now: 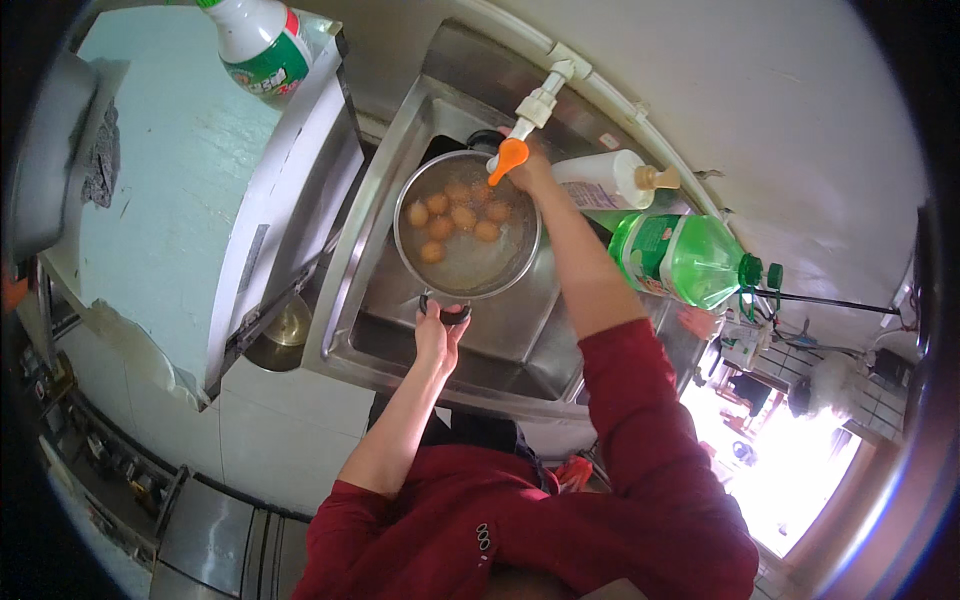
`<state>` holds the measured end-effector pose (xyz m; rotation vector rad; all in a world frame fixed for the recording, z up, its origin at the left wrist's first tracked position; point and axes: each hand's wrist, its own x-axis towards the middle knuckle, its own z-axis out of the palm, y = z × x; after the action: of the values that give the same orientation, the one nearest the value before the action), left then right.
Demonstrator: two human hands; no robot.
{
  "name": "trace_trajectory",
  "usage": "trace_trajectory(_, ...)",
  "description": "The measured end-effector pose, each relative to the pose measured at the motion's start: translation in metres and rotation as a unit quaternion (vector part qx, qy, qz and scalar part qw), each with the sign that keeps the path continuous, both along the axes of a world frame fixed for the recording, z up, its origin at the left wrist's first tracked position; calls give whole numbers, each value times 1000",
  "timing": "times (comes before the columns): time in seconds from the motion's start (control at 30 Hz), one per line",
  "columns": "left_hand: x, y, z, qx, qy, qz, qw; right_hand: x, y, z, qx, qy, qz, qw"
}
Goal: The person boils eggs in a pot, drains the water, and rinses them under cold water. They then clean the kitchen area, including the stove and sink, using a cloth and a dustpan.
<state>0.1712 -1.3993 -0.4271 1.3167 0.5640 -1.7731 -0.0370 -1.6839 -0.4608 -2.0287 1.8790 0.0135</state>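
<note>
A round metal pot [516, 279] sits in the stainless steel sink [375, 300], holding slightly cloudy water and several brown eggs [463, 217]. My left hand [437, 337] grips its near black handle [455, 316], thumb and fingers around it. At the far side, my right hand [531, 171] is at the other black handle [484, 139]; its fingers are partly hidden behind the tap. A white plastic tap [536, 107] with an orange lever [511, 159] hangs over the pot's far rim.
Right of the pot are a white pump bottle [611, 180] and a large green-capped bottle of green liquid [679, 255]. To the left, a pale worktop [172, 150] carries a green-and-white bottle [264, 56] and a grey cloth [101, 157]. A metal bowl [289, 326] sits below the worktop.
</note>
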Motion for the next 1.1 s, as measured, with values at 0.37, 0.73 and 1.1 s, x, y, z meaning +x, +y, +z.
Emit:
trace_trajectory(0.37, 26, 28, 16, -55, -36, -59, 996, 12, 32, 33, 75, -15, 5, 997)
trace_trajectory(0.73, 101, 87, 150, -151, -137, -241, 949, -40, 188, 164, -6, -178, -19, 984)
trace_trajectory(1.1, 212, 87, 350, -313, -338, -184, 868, 43, 244, 379, -8, -386, -93, 918)
